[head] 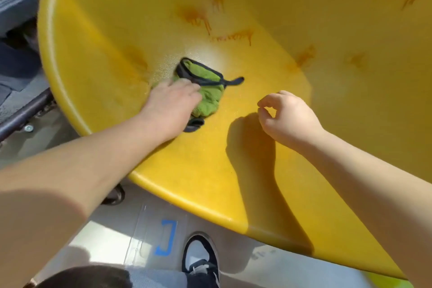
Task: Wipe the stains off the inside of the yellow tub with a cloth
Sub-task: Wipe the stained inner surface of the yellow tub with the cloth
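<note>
- The tub (210, 182) fills most of the view, tipped toward the person, its near rim running from upper left down to lower right.
- Both forearms cross that rim; between them the inner surface is bare yellow, open toward the tub's middle and far wall.
- Outside the left rim: a dark bar (21, 114) with a bolt, close to the tub's edge.
- Below the rim: pale floor with a blue mark (167, 237) and one shoe (201, 258) (black and white).
- The cloth (205, 91), green with dark trim, lies bunched on the tub's inner surface left of centre.
- The left hand (173, 105) presses down on the cloth's left part, fingers flattened over it; the cloth sticks out beyond and right of the fingertips.
- The right hand (287, 117) hovers over the tub, well apart from the cloth, loosely curled with thumb and forefinger nearly meeting, holding nothing.
- Orange-brown stains (194, 17) streak the wall beyond the cloth; more sit to the upper right and just left of the cloth.
</note>
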The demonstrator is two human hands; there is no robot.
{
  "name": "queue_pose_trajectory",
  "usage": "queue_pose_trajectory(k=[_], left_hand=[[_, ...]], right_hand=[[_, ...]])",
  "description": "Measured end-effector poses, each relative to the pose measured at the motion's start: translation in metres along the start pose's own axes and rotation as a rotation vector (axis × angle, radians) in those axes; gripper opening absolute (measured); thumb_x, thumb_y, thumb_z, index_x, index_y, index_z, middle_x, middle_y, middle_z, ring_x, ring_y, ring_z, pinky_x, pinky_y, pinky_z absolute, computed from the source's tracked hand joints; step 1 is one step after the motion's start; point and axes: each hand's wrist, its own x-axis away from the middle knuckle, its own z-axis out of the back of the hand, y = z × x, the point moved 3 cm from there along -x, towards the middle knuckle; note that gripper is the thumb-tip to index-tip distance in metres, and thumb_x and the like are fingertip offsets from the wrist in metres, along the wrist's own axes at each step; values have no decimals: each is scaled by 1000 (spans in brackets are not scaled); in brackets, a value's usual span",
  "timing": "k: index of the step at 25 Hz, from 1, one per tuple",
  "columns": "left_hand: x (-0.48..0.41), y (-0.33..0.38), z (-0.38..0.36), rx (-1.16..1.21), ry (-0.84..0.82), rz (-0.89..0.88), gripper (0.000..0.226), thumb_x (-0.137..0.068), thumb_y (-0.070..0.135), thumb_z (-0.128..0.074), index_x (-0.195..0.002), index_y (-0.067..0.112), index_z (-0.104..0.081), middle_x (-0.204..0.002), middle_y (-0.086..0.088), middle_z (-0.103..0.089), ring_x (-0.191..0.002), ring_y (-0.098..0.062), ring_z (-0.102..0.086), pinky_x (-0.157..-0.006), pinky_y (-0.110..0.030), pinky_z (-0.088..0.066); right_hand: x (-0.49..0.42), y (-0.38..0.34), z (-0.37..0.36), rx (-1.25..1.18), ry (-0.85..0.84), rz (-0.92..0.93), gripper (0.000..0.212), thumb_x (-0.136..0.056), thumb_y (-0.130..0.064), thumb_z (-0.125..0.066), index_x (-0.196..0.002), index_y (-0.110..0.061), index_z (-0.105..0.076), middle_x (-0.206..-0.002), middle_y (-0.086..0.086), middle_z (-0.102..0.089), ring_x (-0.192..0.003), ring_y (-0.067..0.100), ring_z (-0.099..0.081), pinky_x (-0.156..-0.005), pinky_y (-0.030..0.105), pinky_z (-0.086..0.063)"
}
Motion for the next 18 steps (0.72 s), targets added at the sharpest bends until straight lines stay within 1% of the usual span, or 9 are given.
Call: queue_pose_trajectory(k=[3, 6, 8, 10, 11, 12, 15, 16, 18], left_hand=[[9, 4, 8, 35, -25, 216, 59, -85, 7, -60, -142, 20, -55, -158, -6, -44, -146, -28, -34, -119, -48, -27], [29, 47, 1, 255, -122, 153, 61, -87, 20, -60, -148, 24, -48, -165, 1, -33, -151, -24, -26, -120, -42, -22], [39, 41, 2, 446, -166, 105, 65, -87, 24, -55, -151, 28, -44, -167, 7, -27, -154, -17, -20, -124, -39, -22], [53, 24, 13, 599, -182, 175, 63, -81, 25, -47, -144, 28, -53, -157, 8, -42, -148, -18, -32, -118, -41, -34], [61, 18, 21, 586, -143, 224, 60, -79, 26, -47, -138, 25, -58, -148, 6, -50, -142, -20, -39, -115, -42, -37], [68, 14, 27, 501, -104, 262, 55, -81, 27, -49, -136, 24, -60, -144, 3, -53, -138, -23, -41, -117, -43, -34], [76, -11, 28, 201, -77, 356, 47, -88, 29, -56, -134, 26, -62, -153, -2, -46, -149, -25, -27, -125, -49, -9], [78, -22, 27, 154, -84, 405, 46, -89, 28, -55, -134, 26, -62, -157, -3, -41, -152, -26, -22, -125, -51, -4], [79, -40, 25, 115, -78, 472, 43, -93, 25, -49, -134, 23, -62, -164, -7, -30, -155, -29, -13, -125, -52, 0]], right_hand=[[0, -25, -6, -126, -33, 46, 34, -100, -28, -54, -132, -23, -67, -124, 1, -63, -115, 23, -62, -94, 42, -58], [5, -54, -28, -220, -78, 89, 48, -98, -18, -50, -146, -19, -55, -142, 5, -60, -130, 24, -57, -109, 41, -49], [11, -69, -41, -275, -121, 113, 62, -96, -9, -48, -157, -13, -40, -157, 7, -49, -145, 21, -45, -119, 28, -34], [17, -86, -53, -260, -156, 181, 69, -95, -8, -50, -162, -11, -30, -165, 6, -38, -152, 19, -33, -117, 17, -22], [19, -93, -60, -252, -173, 202, 71, -97, -14, -53, -163, -11, -27, -167, 6, -33, -154, 19, -29, -118, 17, -19], [19, -97, -68, -229, -193, 218, 73, -99, -23, -55, -163, -11, -23, -169, 7, -28, -156, 19, -23, -121, 19, -16], [11, -100, -95, -8, -228, 240, 88, -99, -58, -50, -166, -15, -11, -174, 4, -4, -160, 19, 0, -128, 30, -1], [5, -100, -100, 50, -207, 248, 90, -98, -64, -47, -166, -17, -12, -174, 3, -3, -160, 19, 1, -129, 33, -1], [-10, -105, -103, 52, -105, 270, 84, -98, -64, -48, -162, -14, -26, -173, 4, -15, -160, 21, -9, -129, 40, -12]])
